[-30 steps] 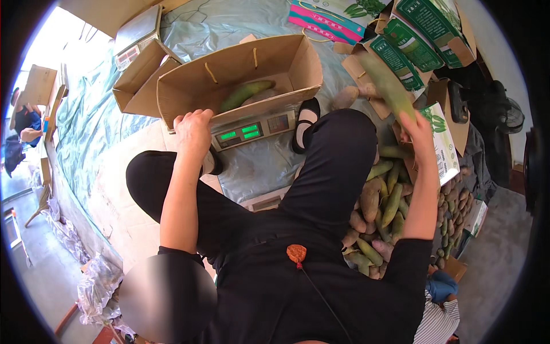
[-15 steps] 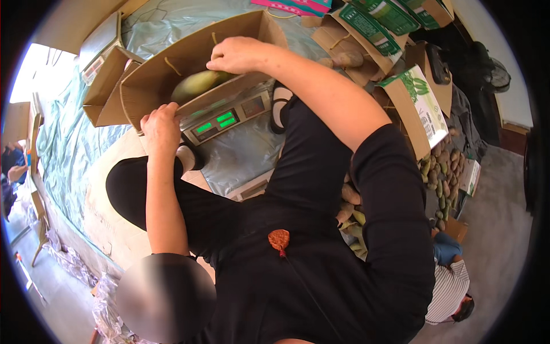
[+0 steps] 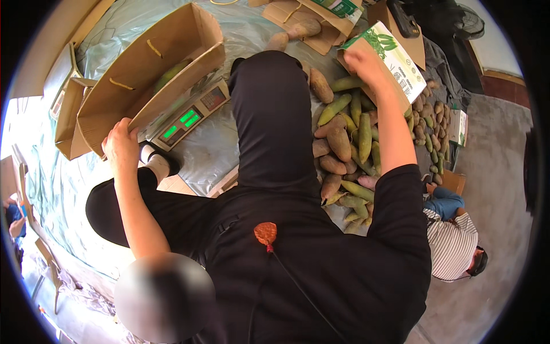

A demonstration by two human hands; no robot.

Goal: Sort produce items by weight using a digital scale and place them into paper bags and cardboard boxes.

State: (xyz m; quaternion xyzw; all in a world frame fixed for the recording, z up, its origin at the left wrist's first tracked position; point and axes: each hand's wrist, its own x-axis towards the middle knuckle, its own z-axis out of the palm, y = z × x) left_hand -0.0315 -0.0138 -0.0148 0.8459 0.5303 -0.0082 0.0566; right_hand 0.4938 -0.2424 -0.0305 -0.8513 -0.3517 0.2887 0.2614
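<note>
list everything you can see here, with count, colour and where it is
cardboard box: one, brown, open, on the scale, upper left
long fruit in box: one seen, green, inside the box
weighing scale: one, grey with green display, under the box
fruit pile: many, green and brown, on the floor at right
printed carton: one, white and green, upper right
plastic sheet: one, pale blue-grey, covering the floor
other person: one, striped top, lower right
left hand: grip on the box's near edge
right hand: at the printed carton's flap
</note>
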